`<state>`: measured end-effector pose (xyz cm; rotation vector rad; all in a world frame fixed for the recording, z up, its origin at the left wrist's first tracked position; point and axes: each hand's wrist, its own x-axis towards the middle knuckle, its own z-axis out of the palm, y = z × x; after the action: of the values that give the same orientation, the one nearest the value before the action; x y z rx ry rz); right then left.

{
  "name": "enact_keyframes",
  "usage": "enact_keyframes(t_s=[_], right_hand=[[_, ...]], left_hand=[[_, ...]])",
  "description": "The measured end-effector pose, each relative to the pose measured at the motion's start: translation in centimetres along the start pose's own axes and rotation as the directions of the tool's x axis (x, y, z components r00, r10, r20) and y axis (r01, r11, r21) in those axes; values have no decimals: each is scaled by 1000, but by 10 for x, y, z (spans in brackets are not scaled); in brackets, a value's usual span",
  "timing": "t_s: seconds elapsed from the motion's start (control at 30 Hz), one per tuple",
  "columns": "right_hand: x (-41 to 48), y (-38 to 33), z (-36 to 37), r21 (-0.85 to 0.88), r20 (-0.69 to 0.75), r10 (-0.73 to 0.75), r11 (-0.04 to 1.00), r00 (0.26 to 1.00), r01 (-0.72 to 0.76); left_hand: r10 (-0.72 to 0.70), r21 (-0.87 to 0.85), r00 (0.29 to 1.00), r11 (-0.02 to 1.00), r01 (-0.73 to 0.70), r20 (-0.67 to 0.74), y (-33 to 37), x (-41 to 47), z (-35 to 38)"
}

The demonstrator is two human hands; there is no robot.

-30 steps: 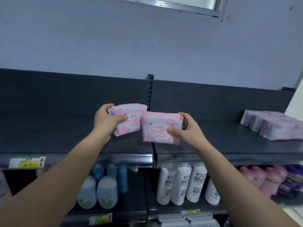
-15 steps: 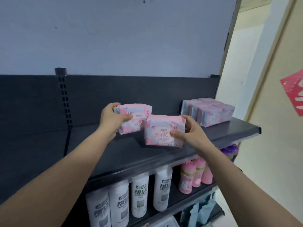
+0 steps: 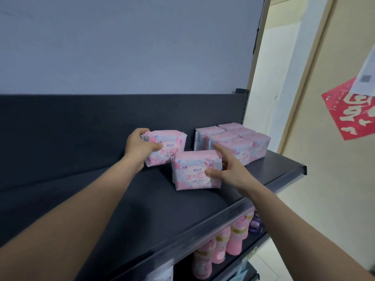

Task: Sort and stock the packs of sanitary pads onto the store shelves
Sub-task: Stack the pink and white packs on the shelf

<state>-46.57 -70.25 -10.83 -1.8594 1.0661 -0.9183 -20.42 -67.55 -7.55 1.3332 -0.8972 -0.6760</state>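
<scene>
While both my arms reach out over the dark top shelf [image 3: 121,209], each hand has a pink pack of pads. My left hand [image 3: 140,146] grips the far pack [image 3: 167,148] by its left end, thumb curled across the printed front and fingers wrapped behind it. That pack stands upright at the back of the shelf, close to the dark back panel [image 3: 71,128]. Whether its bottom edge rests on the shelf I cannot tell.

My right hand [image 3: 231,169] holds the near pack [image 3: 192,173] at its right end. The thumb presses on the front face and the fingers, fairly straight, reach up behind the top right corner, so the end of the pack lies pinched between them. The near pack is upright with its front facing me and its bottom edge down on the shelf. It sits to the right of the far pack and nearer to me, and it overlaps that pack's lower right corner in view.

Farther right, at the end of the shelf, a block of like packs [image 3: 235,142] stands in rows just beyond my right fingertips; whether they touch I cannot tell. Below the shelf's front lip, pink bottles [image 3: 233,240] line the next level down. A grey-blue wall [image 3: 121,47] rises behind the shelving, and a red paper [image 3: 353,114] hangs on the pale surface at far right.
</scene>
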Motion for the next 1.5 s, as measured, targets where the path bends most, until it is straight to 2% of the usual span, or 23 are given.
enact_keyframes(t_s=[0.13,0.27,0.43,0.5,0.6,0.67,0.73,0.87,1.1,1.2,1.27,1.37,1.43,1.5], right_hand=[[26,3,-4,-208,82,-90,972,993,105],[53,0,-7,-505,133,-187,832,973,228],[81,-3,-5,-657,187,-244,689,952,306],[93,-3,-4,-749,185,-306,572,934,335],[109,-7,-6,-864,217,-412,340,885,370],[117,-7,-10,-883,234,-415,288,879,371],[125,-5,-14,-879,240,-389,301,890,369],[134,-5,-16,-876,245,-361,315,900,365],[144,-7,-15,-887,255,-299,306,919,346],[143,-6,-17,-878,269,-272,325,924,352],[140,-6,-19,-872,274,-260,338,926,353],[138,-7,-23,-882,274,-256,317,927,349],[137,-6,-24,-891,263,-266,302,927,340],[136,-6,-24,-887,262,-285,306,922,346]], left_hand=[[-7,66,1000,998,7,11,-13,26,18],[-8,75,1000,997,7,1,-25,46,29],[-8,140,1000,990,10,-9,-37,63,40],[82,300,997,950,-80,8,-38,68,44],[207,556,978,811,-182,19,-39,74,50],[237,587,972,786,-194,4,-39,78,54],[231,577,973,796,-184,-8,-38,82,57],[70,324,997,943,-79,37,-35,77,66],[-11,200,995,980,-8,96,-30,65,67],[-5,197,993,980,-19,120,-25,54,69],[-57,219,982,976,16,181,-23,50,65],[-182,280,891,958,65,416,-20,44,52],[-198,332,829,943,16,522,-21,38,52],[-186,391,868,920,-10,460,-26,34,59]])
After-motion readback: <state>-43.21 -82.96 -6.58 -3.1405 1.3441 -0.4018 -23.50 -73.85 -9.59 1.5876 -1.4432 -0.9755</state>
